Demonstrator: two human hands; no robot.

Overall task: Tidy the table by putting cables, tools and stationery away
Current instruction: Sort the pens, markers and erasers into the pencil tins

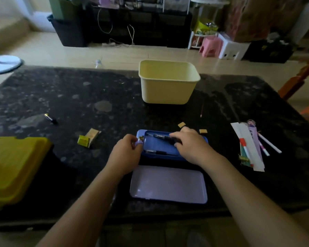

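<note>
An open blue pencil case [161, 148] lies on the dark table in front of me, its lilac lid [168, 184] flat beside it on the near side. Two dark pens lie inside the case, one at the far side [161, 136] and one at the near side [157, 152]. My right hand [189, 147] rests over the case's right part, fingers curled on the far pen. My left hand [127, 150] pinches a small lilac piece [139, 143] at the case's left edge. Two small tan erasers [181, 124] [203, 131] lie just beyond the case.
A pale yellow tub [168, 82] stands at the table's far middle. A yellow box [12, 166] sits at the near left. A yellow-tan packet [88, 138] and a small dark marker [51, 119] lie left; rulers, bookmarks and white pens [251, 145] lie right. A thin stick [202, 111] lies by the tub.
</note>
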